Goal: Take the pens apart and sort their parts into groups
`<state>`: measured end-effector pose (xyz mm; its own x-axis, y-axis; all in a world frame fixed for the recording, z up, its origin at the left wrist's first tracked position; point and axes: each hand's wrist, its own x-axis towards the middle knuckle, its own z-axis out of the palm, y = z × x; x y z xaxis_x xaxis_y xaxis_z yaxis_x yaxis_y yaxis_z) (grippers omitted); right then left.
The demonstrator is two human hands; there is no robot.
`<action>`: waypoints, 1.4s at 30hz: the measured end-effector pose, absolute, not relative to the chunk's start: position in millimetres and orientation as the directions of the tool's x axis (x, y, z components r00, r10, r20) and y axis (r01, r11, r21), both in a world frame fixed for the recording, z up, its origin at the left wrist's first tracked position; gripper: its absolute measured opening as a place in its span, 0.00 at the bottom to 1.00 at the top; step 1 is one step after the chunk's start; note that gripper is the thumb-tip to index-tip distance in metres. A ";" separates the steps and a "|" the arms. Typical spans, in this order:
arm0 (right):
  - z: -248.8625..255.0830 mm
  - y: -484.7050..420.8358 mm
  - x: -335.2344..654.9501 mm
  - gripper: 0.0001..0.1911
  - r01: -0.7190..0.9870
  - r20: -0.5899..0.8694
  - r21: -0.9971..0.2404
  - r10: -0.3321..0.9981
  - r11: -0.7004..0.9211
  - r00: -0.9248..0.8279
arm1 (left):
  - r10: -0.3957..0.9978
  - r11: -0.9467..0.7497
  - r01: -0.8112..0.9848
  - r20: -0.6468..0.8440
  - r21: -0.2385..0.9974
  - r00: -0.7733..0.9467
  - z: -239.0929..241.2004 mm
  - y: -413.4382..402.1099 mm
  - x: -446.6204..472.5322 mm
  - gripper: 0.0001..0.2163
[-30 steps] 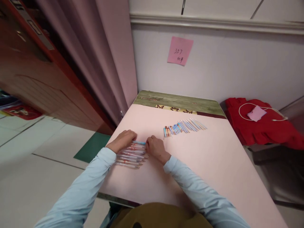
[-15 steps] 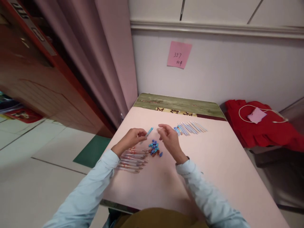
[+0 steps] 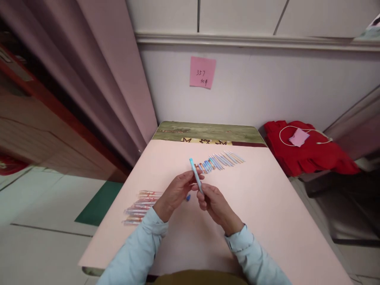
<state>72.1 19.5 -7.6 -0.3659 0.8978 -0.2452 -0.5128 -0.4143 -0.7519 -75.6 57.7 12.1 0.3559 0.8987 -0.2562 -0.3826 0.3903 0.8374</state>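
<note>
Above the middle of the table I hold a slim pen (image 3: pixel 196 176) with a light-blue top, tilted with that top pointing up and away. My right hand (image 3: pixel 218 206) pinches its lower end between thumb and fingers. Around its middle, the fingers of my left hand (image 3: pixel 176 194) close on the pen from the left side. One small dark-blue piece (image 3: pixel 188 197) shows on the table below the hands; the rest of that pile is hidden behind my left hand.
A row of clear-bodied pens with red marks (image 3: pixel 139 209) lies at the left. Farther back lies a slanting row of blue and pale pens (image 3: pixel 227 159). A pink note (image 3: pixel 202 73) is on the wall. Red cloth (image 3: pixel 276 138) with a white cord sits right of the table.
Both hands have come together and nearer to me, and my right hand now grips the pen too. The pen has turned from leaning right to leaning left. The view has swung right.
</note>
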 end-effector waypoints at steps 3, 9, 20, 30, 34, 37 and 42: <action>-5.5 17.3 83.2 0.17 -0.583 -0.256 -0.612 0.831 -0.534 -0.493 | 0.910 0.372 -0.482 -0.207 0.793 0.360 13.6 56.3 -66.9 0.16; -7.9 12.6 94.0 0.16 -0.605 -0.197 -0.434 0.725 -0.668 -0.660 | 0.882 0.434 -0.493 -0.243 0.754 0.404 11.7 52.6 -56.2 0.13; -21.5 3.3 78.3 0.21 -0.571 -0.283 -0.407 0.693 -0.713 -0.664 | 0.916 0.385 -0.444 -0.276 0.809 0.292 -0.1 39.1 -60.6 0.15; -38.8 1.9 62.2 0.21 -0.170 -0.139 -0.972 0.978 -0.164 -0.153 | 0.943 0.320 -0.412 -0.328 0.853 0.054 -11.6 36.5 -55.8 0.13; -36.8 0.6 63.7 0.21 -0.162 -0.164 -0.970 0.979 -0.182 -0.117 | 0.937 0.330 -0.443 -0.346 0.834 0.046 -7.2 36.7 -51.9 0.14; -32.6 1.4 65.0 0.30 -0.350 -0.363 -0.825 0.890 -0.445 -0.276 | 0.929 0.359 -0.452 -0.359 0.817 0.089 -2.3 37.8 -52.5 0.14; -32.6 4.4 65.6 0.23 -0.516 -0.380 -0.728 0.893 -0.451 -0.243 | 0.937 0.332 -0.461 -0.343 0.823 0.063 -2.6 40.6 -53.4 0.13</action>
<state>65.6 4.4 -32.6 -0.2431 0.8925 -0.3798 -0.5163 -0.4506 -0.7283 -53.4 40.6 -2.6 0.0626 0.9371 -0.3435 -0.4614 0.3323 0.8226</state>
